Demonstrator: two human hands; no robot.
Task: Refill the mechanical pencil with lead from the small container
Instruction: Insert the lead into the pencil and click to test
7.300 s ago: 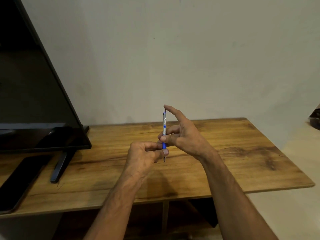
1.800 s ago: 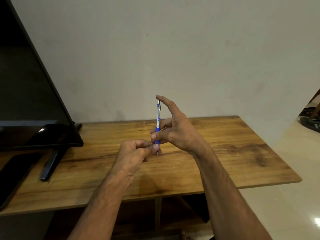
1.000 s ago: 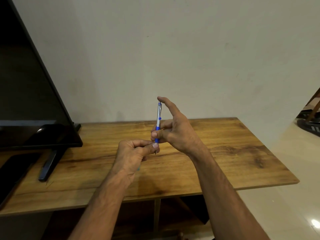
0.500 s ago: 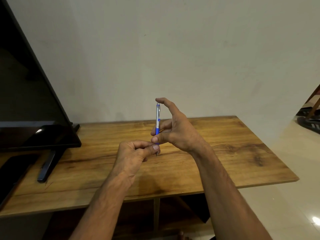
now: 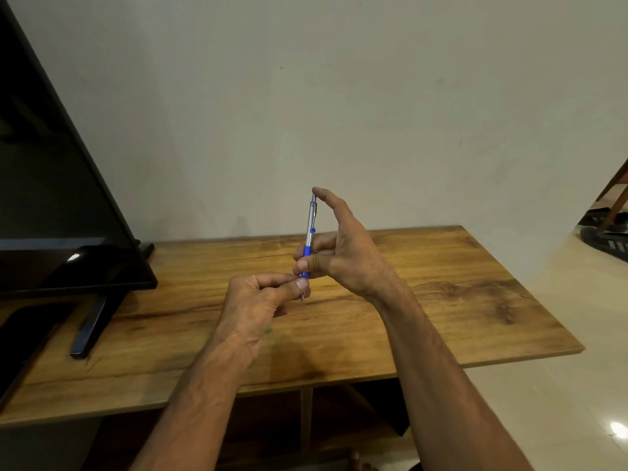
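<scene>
A silver mechanical pencil [image 5: 310,226] with a blue grip stands upright above the wooden table [image 5: 424,300], tip down. My right hand [image 5: 343,253] grips it at the blue part with thumb and fingers, and the index finger rests on its top end. My left hand [image 5: 261,297] is just below and left of it, thumb and fingertips pinched together at the pencil's tip. Whether a lead is between those fingers is too small to tell. No lead container shows.
A dark TV screen [image 5: 51,198] on a black stand [image 5: 91,324] fills the table's left end, with a dark phone-like slab [image 5: 20,341] lying beside the stand. The table's right edge meets a light tiled floor [image 5: 577,385].
Both hands and the pencil stay in nearly the same pose. Only the view shifts slightly.
</scene>
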